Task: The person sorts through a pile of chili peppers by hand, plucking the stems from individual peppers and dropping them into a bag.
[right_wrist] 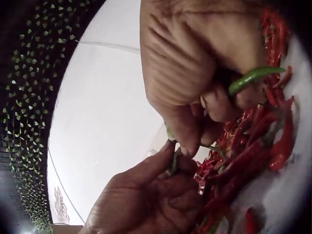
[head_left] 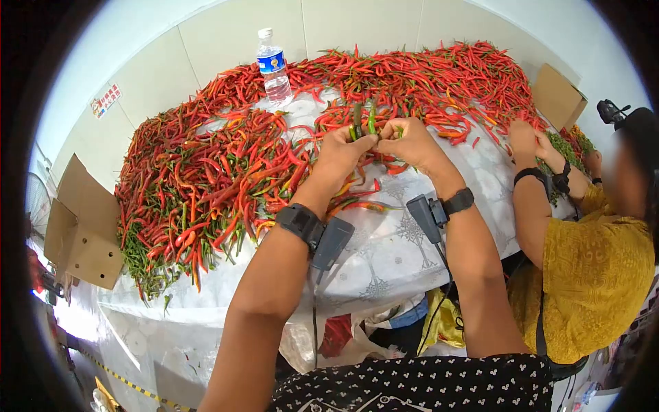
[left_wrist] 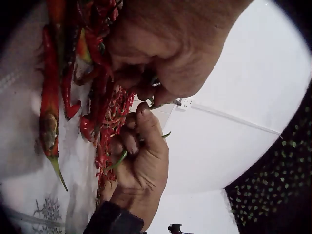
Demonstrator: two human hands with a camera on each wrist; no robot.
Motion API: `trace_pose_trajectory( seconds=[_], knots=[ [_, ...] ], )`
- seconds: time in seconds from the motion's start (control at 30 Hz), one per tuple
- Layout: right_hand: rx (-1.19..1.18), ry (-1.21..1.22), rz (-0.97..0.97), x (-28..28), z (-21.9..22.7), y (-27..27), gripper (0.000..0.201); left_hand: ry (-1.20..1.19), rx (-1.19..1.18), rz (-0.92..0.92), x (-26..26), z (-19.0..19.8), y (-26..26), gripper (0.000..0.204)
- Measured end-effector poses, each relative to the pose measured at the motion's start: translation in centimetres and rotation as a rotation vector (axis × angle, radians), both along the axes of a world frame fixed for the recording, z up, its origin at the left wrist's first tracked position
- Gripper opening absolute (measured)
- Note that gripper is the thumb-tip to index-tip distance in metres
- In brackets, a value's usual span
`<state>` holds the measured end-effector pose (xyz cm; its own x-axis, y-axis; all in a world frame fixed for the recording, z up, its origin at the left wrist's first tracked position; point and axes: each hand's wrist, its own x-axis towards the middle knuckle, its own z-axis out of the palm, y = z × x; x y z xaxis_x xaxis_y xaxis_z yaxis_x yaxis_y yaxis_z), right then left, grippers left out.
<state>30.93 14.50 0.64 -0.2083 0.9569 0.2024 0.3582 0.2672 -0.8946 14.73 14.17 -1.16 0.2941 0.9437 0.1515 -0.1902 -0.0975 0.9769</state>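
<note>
Both hands meet over the front of a chili heap, fingertips close together. My left hand (head_left: 335, 161) grips a dark green chili pepper (head_left: 357, 113) that points upward between its curled fingers. Beside it, my right hand (head_left: 419, 146) holds a lighter green chili pepper (head_left: 373, 117). The right wrist view shows a green chili (right_wrist: 257, 78) sticking out from the curled right fingers, while thumb and fingertip pinch a small green piece (right_wrist: 169, 134) against the left hand (right_wrist: 146, 195). Red chilies (head_left: 226, 158) lie piled around and behind the hands.
A water bottle (head_left: 274, 69) stands among the chilies at the back. Cardboard boxes (head_left: 86, 230) flank the table, whose patterned white cover (head_left: 357, 254) shows in front. On the right, a person in a yellow shirt (head_left: 594, 268) works with their hands at the same heap. Green stems (head_left: 147, 257) lie at left.
</note>
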Motion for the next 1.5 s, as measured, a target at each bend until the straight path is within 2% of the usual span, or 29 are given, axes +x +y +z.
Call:
trace_pose_trajectory(
  seconds=[0.07, 0.17, 0.23, 0.27, 0.33, 0.4, 0.47, 0.53, 0.57, 0.63, 0.67, 0.77, 0.8, 0.87, 0.9, 0.93, 1.0, 1.07, 1.13, 1.2, 1.27, 1.33, 1.4, 1.47, 1.5],
  knots=[
    [0.013, -0.01, -0.009, 0.0, -0.1, 0.0, 0.014, -0.021, 0.0, -0.05, 0.1, -0.3, 0.3, 0.009],
    [0.026, -0.036, 0.056, 0.2, 0.0, -0.1, 0.014, -0.02, 0.002, -0.026, 0.2, -0.2, 0.0, 0.009],
    [-0.119, 0.213, 0.03, 0.2, 1.5, -1.5, 0.017, 0.008, 0.023, -0.034, 0.0, -0.2, 0.0, 0.008],
    [-0.118, 0.215, 0.024, 0.5, 1.3, -1.3, 0.017, 0.032, 0.046, -0.036, 0.1, -0.2, 0.1, 0.009],
    [-0.22, 0.456, 0.095, 0.8, 0.8, -0.5, 0.019, 0.079, 0.041, -0.011, 0.5, 0.2, -0.5, 0.011],
    [-0.21, 0.454, 0.06, 0.9, 0.4, -0.2, 0.02, 0.136, 0.066, -0.119, 0.6, 0.0, -0.6, 0.012],
    [-0.203, 0.45, 0.032, 0.5, 0.1, 0.0, 0.021, 0.173, 0.06, -0.109, 0.5, 0.0, -0.5, 0.011],
    [-0.02, 0.411, -0.029, -0.4, 0.0, -0.1, 0.016, 0.207, 0.055, -0.096, 0.4, 0.0, -0.4, 0.011],
    [-0.022, 0.41, -0.025, -0.7, 0.0, -0.2, 0.016, 0.191, 0.01, -0.098, 0.3, 0.0, -0.3, 0.008],
    [0.38, -0.011, -0.126, -1.7, 0.2, -0.9, 0.015, 0.171, -0.035, -0.095, 0.1, -0.3, 0.2, 0.008],
    [0.38, -0.014, -0.119, -2.2, 0.4, -1.1, 0.015, 0.148, -0.051, -0.059, 0.2, -0.6, 0.4, 0.008],
    [0.415, 0.225, -0.095, -2.7, 0.1, -1.0, 0.018, 0.129, -0.07, -0.034, 0.0, -0.5, 0.5, 0.008],
    [0.41, 0.226, -0.098, -1.9, -0.1, -0.3, 0.018, 0.135, -0.066, -0.051, 0.0, -0.5, 0.3, 0.009],
    [-0.086, 0.728, 0.034, -0.2, -0.1, 0.5, 0.021, 0.137, -0.045, -0.094, 0.1, -0.2, 0.0, 0.011],
    [-0.131, 0.768, 0.023, -0.2, 0.2, 0.0, 0.021, 0.197, -0.067, -0.164, 0.1, 0.4, -0.6, 0.011],
    [-0.13, 0.769, 0.022, -0.2, 0.3, 0.0, 0.021, 0.258, -0.089, -0.233, 0.0, 0.7, -0.9, 0.012],
    [-0.265, 0.605, 0.068, 0.0, 0.4, -0.2, 0.02, 0.296, -0.072, -0.26, 0.2, 0.4, -0.9, 0.012],
    [-0.31, 0.593, 0.093, -0.2, 0.4, -0.7, 0.021, 0.335, -0.053, -0.288, 0.3, 0.1, -0.9, 0.012],
    [-0.29, 0.353, 0.11, -0.3, 0.4, -0.7, 0.02, 0.337, -0.03, -0.344, 0.3, 0.2, -1.1, 0.013],
    [-0.283, 0.385, 0.128, -0.1, 0.1, -0.3, 0.017, 0.323, -0.037, -0.349, 0.2, 0.5, -1.3, 0.014],
    [-0.198, 0.595, 0.029, -0.1, 0.3, -0.3, 0.017, 0.309, -0.043, -0.357, 0.2, 0.5, -1.2, 0.015],
    [-0.231, 0.678, 0.06, 1.6, 0.0, 0.3, 0.017, 0.172, -0.101, -0.396, 0.0, 0.3, -0.9, 0.022],
    [-0.268, 0.759, 0.102, 1.5, 0.0, 0.5, 0.017, 0.157, -0.078, -0.416, -0.1, 0.5, -0.9, 0.027],
    [-0.132, 0.253, 0.115, 0.6, 0.3, -0.3, 0.017, 0.145, -0.057, -0.436, 0.0, 0.7, -1.2, 0.032],
    [-0.108, 0.144, 0.162, 0.2, 0.6, -0.7, 0.015, 0.137, -0.032, -0.409, 0.0, 1.1, -1.5, 0.036]
  ],
)
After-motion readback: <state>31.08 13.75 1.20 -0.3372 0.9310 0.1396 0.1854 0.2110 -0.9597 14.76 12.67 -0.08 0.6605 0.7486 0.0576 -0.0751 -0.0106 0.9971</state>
